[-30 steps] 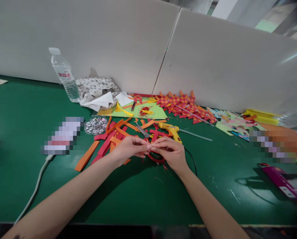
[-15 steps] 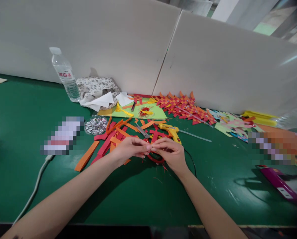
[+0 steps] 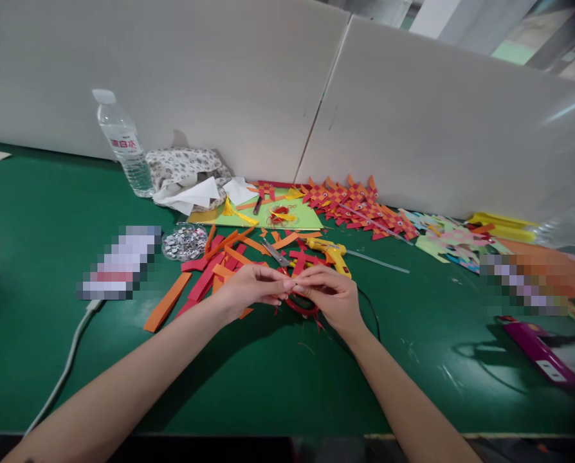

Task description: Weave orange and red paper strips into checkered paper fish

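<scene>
My left hand (image 3: 256,289) and my right hand (image 3: 330,292) meet fingertip to fingertip over the table, both pinched closed. What lies between the fingers is too small to make out; thin red bits show just below them. Under the hands are the red handles of the scissors (image 3: 275,253), whose blades point up and left. Orange strips (image 3: 168,302) and red strips (image 3: 204,283) lie loose beside my left hand. A yellow glue gun (image 3: 334,252) with a clear stick in its back rests just beyond my right hand.
A round container of googly eyes (image 3: 185,243) and a phone (image 3: 123,260) on a cable lie left. Behind stand a water bottle (image 3: 126,148) and a patterned cloth bag (image 3: 188,170). Woven red-orange paper fish (image 3: 359,206) are heaped at the back. A purple power strip (image 3: 538,354) lies right.
Both hands keep their fingertips pressed together in almost the same place. The view has shifted very slightly; nothing on the table has moved.
</scene>
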`<state>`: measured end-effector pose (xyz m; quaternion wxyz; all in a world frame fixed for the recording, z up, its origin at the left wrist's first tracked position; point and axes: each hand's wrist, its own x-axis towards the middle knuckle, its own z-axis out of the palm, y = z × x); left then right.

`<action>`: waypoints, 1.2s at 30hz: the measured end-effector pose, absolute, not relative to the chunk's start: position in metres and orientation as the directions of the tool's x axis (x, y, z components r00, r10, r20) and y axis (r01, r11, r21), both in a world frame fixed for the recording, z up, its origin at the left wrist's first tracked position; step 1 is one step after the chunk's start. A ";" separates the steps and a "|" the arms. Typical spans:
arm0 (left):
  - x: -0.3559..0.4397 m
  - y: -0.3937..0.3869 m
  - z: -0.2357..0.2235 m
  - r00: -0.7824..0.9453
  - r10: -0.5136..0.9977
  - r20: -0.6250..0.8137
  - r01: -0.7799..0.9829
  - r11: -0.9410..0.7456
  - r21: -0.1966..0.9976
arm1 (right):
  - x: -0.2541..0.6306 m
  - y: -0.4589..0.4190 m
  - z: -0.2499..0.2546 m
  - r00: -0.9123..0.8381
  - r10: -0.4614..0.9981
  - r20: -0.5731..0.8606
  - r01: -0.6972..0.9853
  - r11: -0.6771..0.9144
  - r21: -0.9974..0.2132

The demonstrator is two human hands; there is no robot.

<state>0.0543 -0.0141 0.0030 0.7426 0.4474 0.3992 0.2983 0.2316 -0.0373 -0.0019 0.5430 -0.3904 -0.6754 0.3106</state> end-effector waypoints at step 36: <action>0.052 -0.016 0.007 0.474 0.814 -0.336 -0.028 0.395 0.918 | 0.231 -0.038 -0.001 -0.114 0.855 0.505 0.207 0.518 -0.830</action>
